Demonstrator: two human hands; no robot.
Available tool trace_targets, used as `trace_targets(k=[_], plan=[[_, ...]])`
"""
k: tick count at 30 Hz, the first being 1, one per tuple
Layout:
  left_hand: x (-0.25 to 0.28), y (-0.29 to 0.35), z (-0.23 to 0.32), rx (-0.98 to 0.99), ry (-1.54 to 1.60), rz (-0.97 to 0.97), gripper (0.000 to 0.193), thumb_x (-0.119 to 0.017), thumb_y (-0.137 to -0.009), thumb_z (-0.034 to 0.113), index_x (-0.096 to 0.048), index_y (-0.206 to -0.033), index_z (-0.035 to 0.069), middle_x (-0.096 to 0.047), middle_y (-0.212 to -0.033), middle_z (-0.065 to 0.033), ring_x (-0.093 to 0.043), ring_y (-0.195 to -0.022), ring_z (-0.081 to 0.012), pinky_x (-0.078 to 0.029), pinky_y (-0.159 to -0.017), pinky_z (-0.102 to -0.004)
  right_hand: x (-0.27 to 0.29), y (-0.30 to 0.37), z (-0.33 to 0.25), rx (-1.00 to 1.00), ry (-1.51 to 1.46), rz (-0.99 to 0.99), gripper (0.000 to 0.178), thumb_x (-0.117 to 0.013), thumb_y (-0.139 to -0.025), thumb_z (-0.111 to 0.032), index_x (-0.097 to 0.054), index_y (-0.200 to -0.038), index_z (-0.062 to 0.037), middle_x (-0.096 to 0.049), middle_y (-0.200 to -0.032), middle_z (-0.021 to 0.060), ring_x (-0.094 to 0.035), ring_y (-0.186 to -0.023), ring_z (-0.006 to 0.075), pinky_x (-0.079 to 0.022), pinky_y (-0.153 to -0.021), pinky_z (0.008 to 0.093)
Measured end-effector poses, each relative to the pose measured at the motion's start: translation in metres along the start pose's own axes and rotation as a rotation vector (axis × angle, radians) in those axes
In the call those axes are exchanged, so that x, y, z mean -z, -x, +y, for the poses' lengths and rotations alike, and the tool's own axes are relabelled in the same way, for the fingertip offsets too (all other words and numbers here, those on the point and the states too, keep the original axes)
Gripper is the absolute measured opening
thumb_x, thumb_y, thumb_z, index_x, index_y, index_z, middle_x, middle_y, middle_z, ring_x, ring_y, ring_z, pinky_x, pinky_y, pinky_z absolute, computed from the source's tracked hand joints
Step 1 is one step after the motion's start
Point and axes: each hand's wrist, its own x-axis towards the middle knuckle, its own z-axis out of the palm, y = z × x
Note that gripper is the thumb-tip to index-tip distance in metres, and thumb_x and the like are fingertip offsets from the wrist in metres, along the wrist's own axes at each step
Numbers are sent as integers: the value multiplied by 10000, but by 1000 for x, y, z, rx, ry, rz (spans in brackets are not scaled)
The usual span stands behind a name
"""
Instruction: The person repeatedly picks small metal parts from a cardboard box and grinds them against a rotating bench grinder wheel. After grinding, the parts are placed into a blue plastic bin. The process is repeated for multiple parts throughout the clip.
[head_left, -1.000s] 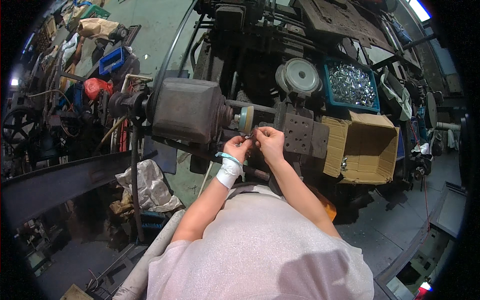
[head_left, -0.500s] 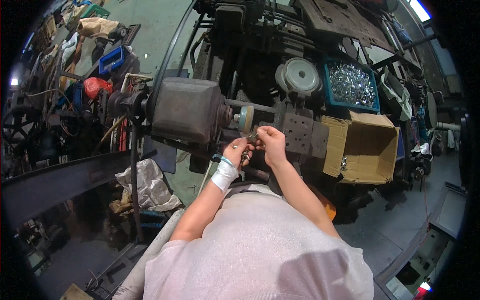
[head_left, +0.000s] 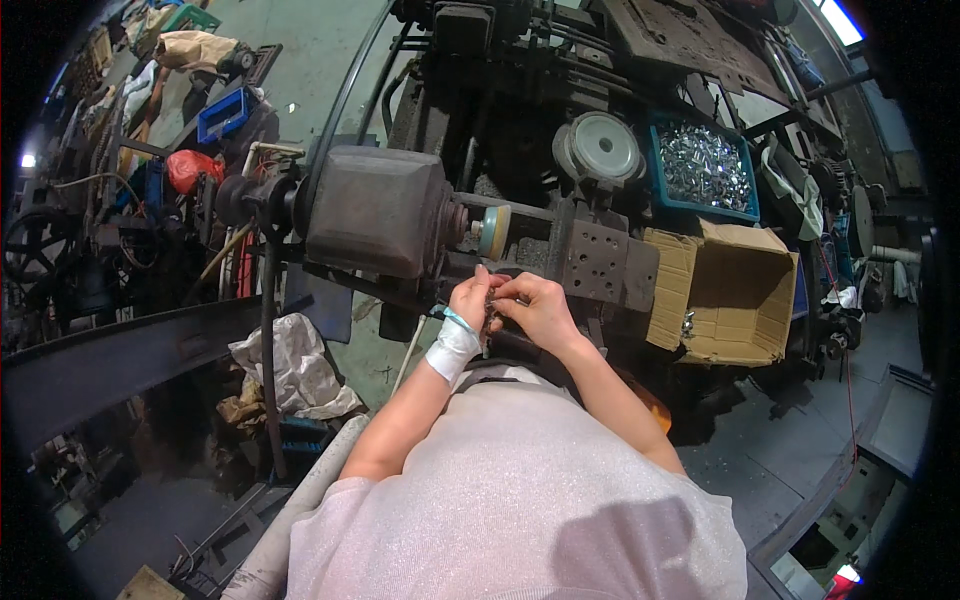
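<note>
My left hand [head_left: 470, 303], with a white wrap at the wrist, is closed around several small metal pieces [head_left: 490, 298] that show between its fingers. My right hand [head_left: 543, 310] meets it from the right, its fingertips pinched together at the pieces; what they grip is hidden. Both hands are close to my body, just below a small polishing wheel [head_left: 493, 233] with a green and tan rim. The wheel sits on a shaft from the dark machine housing [head_left: 375, 215] and stands apart from my hands.
Right of the wheel is a metal block with holes [head_left: 597, 260], with a round pale disc [head_left: 605, 147] beyond it. A blue crate [head_left: 657, 185] holds many shiny metal parts. Nearer, an open cardboard box [head_left: 740, 335] has a few shiny pieces at its left flap.
Both hands have drawn back toward my body, away from the wheel. The right fingers have come down from just below the wheel to the pieces in my left hand.
</note>
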Motion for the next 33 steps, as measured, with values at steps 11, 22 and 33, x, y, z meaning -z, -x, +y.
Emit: trace_targets(k=[11,22,33], plan=[[9,5,1,-17,-146,9,171,-636,-771,137,-554,-904,69,-576,-676,-18,-521,-528,-73,-353,-399,-176,14,-14,14,44,-72,156,106,-650,-714,-74,-632,-796,-10,-576,-623,-1,-485,-527,45,-379,-471,193],[0,-4,4,-20,-244,50,136,-635,-771,169,-569,-824,63,-570,-635,-10,-497,-482,-56,-317,-367,-178,2,-26,26,-230,-255,262,138,-634,-717,-85,-629,-802,23,-567,-585,19,-484,-523,65,-388,-477,221],[-6,-22,-6,-137,-148,223,103,-598,-781,115,-545,-740,37,-555,-621,-22,-508,-464,-94,-379,-389,-207,-9,-42,29,-262,-340,324,117,-621,-736,-61,-614,-805,32,-566,-622,17,-472,-485,51,-359,-429,182]])
